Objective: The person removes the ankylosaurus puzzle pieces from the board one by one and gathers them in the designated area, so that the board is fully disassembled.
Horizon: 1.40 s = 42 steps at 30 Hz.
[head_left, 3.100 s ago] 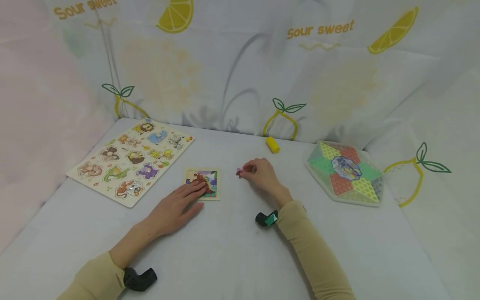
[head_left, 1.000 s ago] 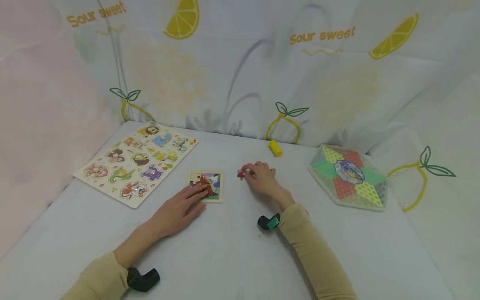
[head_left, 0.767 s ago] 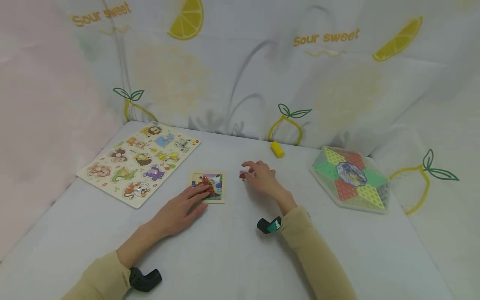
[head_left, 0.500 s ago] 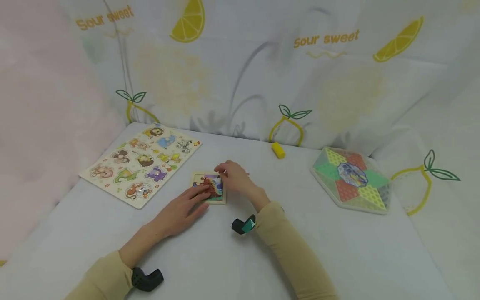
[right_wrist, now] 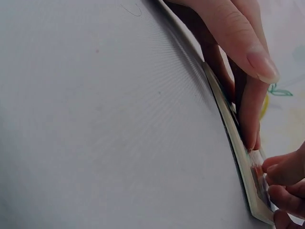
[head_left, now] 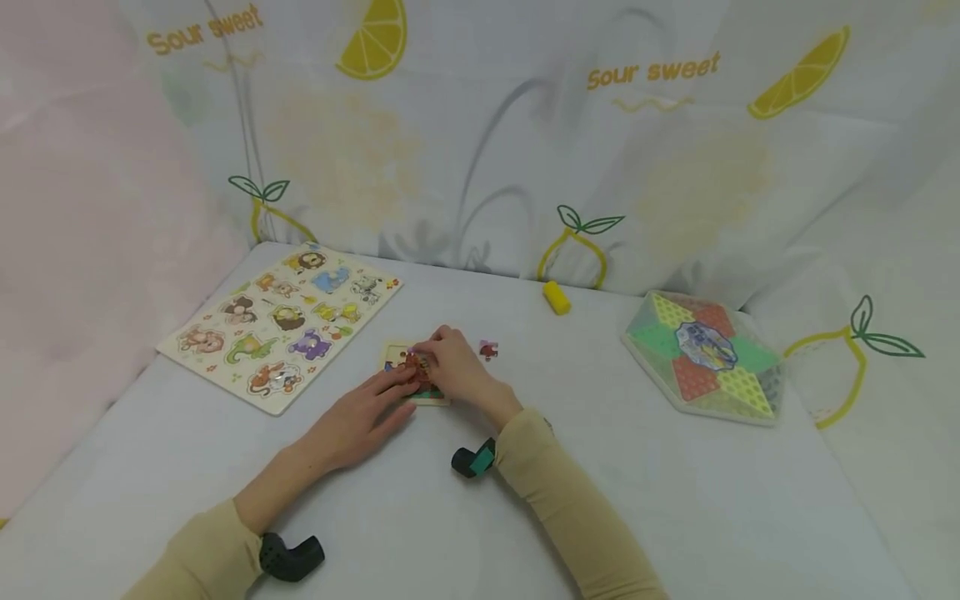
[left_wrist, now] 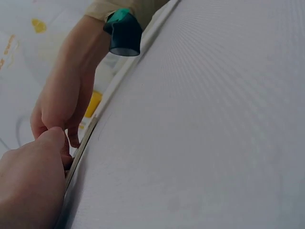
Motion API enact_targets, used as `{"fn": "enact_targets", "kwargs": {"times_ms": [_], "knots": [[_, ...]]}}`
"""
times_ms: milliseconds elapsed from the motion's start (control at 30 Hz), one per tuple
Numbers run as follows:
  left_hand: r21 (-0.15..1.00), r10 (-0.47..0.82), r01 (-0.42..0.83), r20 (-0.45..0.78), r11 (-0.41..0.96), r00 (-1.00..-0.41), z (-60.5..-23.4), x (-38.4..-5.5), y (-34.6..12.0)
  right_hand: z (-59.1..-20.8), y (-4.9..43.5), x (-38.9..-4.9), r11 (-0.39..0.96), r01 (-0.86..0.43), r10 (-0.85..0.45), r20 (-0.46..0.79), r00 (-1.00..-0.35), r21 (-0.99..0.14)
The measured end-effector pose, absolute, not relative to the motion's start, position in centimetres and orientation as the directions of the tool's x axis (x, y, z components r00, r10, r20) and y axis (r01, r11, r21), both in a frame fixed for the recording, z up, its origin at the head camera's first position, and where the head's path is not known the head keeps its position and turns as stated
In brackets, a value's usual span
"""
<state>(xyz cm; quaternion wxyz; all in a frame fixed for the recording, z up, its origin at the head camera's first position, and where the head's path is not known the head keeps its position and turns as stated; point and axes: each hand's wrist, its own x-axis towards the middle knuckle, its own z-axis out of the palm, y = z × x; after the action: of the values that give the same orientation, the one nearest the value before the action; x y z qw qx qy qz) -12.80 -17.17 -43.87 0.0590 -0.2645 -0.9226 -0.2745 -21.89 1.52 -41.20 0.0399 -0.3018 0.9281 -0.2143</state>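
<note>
A small framed dinosaur jigsaw puzzle lies flat on the white table. My left hand rests on it from the left, its fingers straight across the dinosaur picture. Over the upper right part of the puzzle, my right hand has its fingers bent and pinches a puzzle piece, mostly hidden by the fingertips. In the right wrist view, the right fingers meet the picture inside the pale frame, facing the left hand. A loose purple and red puzzle piece lies right of the frame.
A wooden animal puzzle board lies at the back left. At the right is a hexagonal box with coloured triangles, and a yellow cylinder lies near the back. A printed curtain rises behind the table.
My right hand has released the purple and red piece and moved left onto the framed puzzle, uncovering that piece on the table. The left hand stays on the puzzle.
</note>
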Motion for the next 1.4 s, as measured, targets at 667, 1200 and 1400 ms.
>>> {"fn": "enact_targets", "kwargs": {"times_ms": [667, 1200, 1400], "knots": [[0.482, 0.454, 0.507, 0.232, 0.714, -0.86, -44.3, -13.1, -17.3, -41.9, 1.6, -22.3, 0.689, -0.463, -0.553, 0.009, -0.833, -0.557], [0.481, 0.452, 0.506, 0.233, 0.715, -0.861, -44.2, -13.0, -17.3, -42.2, 2.0, -22.8, 0.617, -0.486, -0.588, 0.048, -0.808, -0.619], [0.483, 0.455, 0.515, 0.247, 0.708, -0.856, -44.2, -13.0, -17.3, -41.7, 2.1, -22.5, 0.596, -0.486, -0.579, 0.078, -0.812, -0.639]]}}
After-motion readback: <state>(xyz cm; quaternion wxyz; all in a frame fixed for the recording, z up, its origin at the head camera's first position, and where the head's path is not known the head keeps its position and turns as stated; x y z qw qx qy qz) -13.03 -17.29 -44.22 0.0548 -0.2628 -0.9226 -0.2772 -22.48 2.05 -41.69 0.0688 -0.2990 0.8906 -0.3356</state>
